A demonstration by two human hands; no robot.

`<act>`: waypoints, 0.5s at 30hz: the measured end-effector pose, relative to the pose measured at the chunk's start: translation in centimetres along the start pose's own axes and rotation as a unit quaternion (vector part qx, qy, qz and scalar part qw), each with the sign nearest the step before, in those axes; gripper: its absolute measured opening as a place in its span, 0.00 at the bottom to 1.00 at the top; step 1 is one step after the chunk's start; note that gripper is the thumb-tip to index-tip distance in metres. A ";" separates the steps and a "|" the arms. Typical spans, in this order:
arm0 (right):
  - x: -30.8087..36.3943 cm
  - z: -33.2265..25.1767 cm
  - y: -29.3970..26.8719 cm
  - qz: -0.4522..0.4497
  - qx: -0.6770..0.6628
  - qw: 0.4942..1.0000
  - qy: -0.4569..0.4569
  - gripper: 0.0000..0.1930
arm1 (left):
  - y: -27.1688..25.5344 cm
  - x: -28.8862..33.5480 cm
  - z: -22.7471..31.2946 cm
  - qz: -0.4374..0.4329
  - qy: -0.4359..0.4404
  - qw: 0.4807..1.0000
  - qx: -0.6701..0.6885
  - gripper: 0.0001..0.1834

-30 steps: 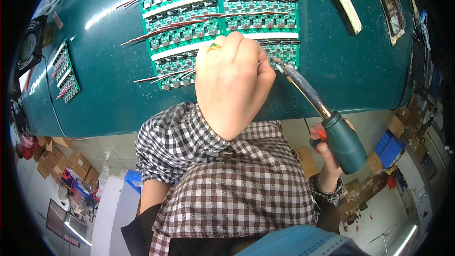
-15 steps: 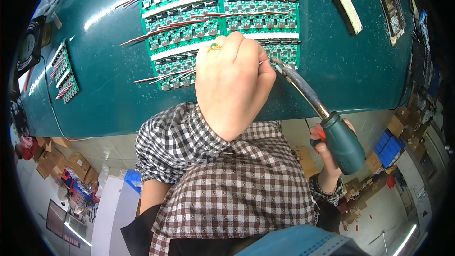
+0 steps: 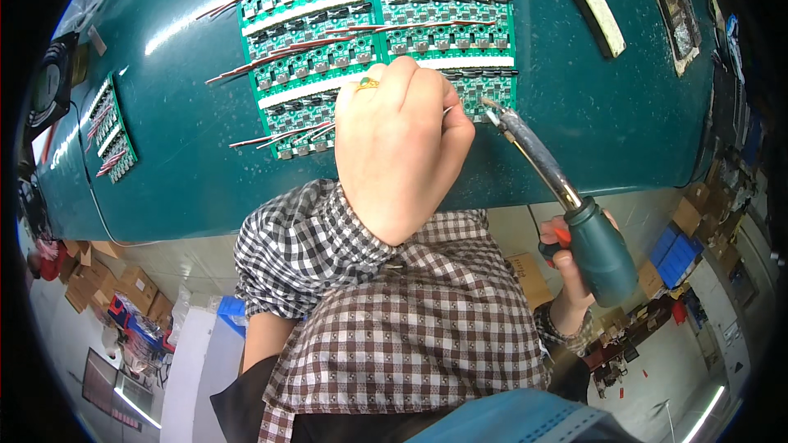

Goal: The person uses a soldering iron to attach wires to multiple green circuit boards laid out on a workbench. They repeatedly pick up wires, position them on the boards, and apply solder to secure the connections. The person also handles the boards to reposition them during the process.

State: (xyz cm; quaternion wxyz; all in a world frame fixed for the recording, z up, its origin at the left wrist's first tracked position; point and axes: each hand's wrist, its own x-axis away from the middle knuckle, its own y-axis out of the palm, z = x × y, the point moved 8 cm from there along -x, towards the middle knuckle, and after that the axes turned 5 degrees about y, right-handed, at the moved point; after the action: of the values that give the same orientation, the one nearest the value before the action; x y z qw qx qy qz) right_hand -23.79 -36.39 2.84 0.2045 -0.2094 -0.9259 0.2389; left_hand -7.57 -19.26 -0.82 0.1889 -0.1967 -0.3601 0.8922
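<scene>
Soldering iron (image 3: 565, 190), green-handled and metal-barrelled, sits grasped in the right hand (image 3: 573, 290). Over green rectangular circuit boards (image 3: 447, 12), the left hand (image 3: 404, 143) hides its grip; I cannot tell its state.

Glossy green table (image 3: 189, 160) above pale floor (image 3: 213, 267), cardboard boxes (image 3: 138, 287) left, bright tube light (image 3: 706, 413) lower right
</scene>
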 end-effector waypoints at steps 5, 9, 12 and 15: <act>-0.1 0.9 0.0 -0.021 -0.068 0.996 0.061 0.22 | 0.0 -0.1 0.0 -0.011 -0.007 1.000 -0.010 0.07; 0.3 2.0 -0.1 0.033 -0.211 0.972 0.096 0.28 | 0.0 -0.1 0.0 -0.019 -0.007 1.000 -0.002 0.07; -0.4 3.6 -0.5 0.019 -0.258 0.962 0.086 0.30 | -0.1 -0.2 0.0 -0.031 -0.008 0.999 0.003 0.07; -2.2 4.0 -0.7 0.027 -0.312 0.948 0.055 0.25 | -0.3 -0.3 0.1 -0.053 -0.009 0.999 0.009 0.07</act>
State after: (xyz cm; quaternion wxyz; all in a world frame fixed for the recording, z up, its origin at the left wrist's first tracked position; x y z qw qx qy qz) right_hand -24.07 -39.47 -0.67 0.1732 -0.3001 -0.9356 -0.0680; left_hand -7.30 -19.29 -0.50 0.2345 -0.1675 -0.3640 0.8857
